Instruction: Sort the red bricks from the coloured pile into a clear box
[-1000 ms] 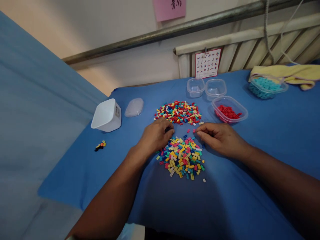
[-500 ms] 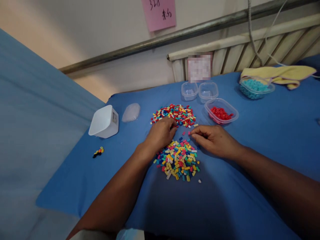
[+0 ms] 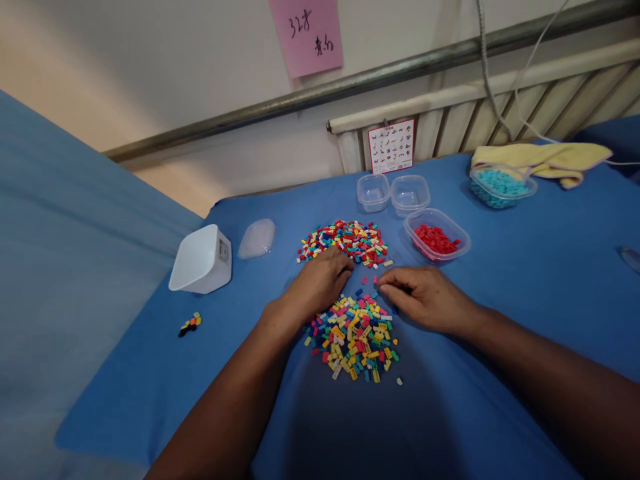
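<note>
My left hand [image 3: 325, 277] is closed, its fingers curled down at the near edge of a far pile of small mixed-colour building bricks [image 3: 345, 237]. Its fingertips are partly hidden, so what they hold cannot be made out. Across from it, my right hand [image 3: 430, 297] is closed in a pinch, thumb against fingers. A small pink brick [image 3: 376, 280] lies right at its fingertips; whether they grip it is unclear. Closer to me spreads a second pile of bricks [image 3: 357, 340], with many yellow ones. A few loose bricks lie between the piles.
Two clear tubs [image 3: 410, 193] stand at the back, beside a tub of red bricks [image 3: 435, 239]. Turquoise bricks [image 3: 500, 187] fill another tub by a yellow cloth [image 3: 540, 160]. Leftward are a white box [image 3: 200, 260], a clear lid [image 3: 257, 239] and a black-orange-yellow brick cluster [image 3: 190, 323].
The head view has tilted up slightly, so everything sits lower in the picture. Both hands keep nearly the same places beside the piles.
</note>
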Action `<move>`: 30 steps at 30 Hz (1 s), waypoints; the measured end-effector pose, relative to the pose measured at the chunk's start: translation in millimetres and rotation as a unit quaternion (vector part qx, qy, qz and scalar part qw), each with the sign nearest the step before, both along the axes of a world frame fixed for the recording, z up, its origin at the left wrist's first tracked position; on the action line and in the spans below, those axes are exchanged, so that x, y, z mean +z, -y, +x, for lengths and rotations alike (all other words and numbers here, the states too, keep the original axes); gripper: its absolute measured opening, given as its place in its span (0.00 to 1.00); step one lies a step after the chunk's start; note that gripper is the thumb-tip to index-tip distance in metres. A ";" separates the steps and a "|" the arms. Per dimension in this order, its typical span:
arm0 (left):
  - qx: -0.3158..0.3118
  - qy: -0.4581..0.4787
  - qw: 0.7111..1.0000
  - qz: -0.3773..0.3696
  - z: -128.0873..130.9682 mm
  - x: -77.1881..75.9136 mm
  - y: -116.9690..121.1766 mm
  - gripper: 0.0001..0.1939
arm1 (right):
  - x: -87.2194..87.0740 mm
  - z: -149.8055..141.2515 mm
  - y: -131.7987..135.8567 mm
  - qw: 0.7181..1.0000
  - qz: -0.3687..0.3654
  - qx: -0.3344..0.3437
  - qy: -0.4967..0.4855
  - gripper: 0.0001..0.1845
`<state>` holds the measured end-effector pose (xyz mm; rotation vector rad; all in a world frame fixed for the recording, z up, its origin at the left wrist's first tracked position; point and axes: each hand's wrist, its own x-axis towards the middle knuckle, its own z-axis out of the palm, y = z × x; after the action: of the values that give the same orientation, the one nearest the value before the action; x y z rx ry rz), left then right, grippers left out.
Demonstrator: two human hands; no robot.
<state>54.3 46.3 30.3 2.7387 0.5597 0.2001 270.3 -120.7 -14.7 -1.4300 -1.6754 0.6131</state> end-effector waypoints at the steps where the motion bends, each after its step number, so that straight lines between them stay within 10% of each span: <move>1: -0.002 -0.004 1.000 -0.005 -0.4 2.2 0.4 0.08 | 0.2 -0.1 0.1 1.000 0.003 0.001 0.001 0.10; 18: -0.057 -0.068 0.996 0.025 0.2 13.2 12.6 0.13 | -5.4 -0.2 -2.9 0.999 0.026 0.003 0.047 0.09; 30: 0.012 0.031 0.991 -0.130 -14.1 6.6 -4.1 0.05 | 0.8 -6.7 -5.4 0.993 0.050 -0.014 0.106 0.10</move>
<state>40.2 50.4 36.9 2.4656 0.5603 0.2020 263.5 -115.3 -13.9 -1.4853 -1.8200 0.3643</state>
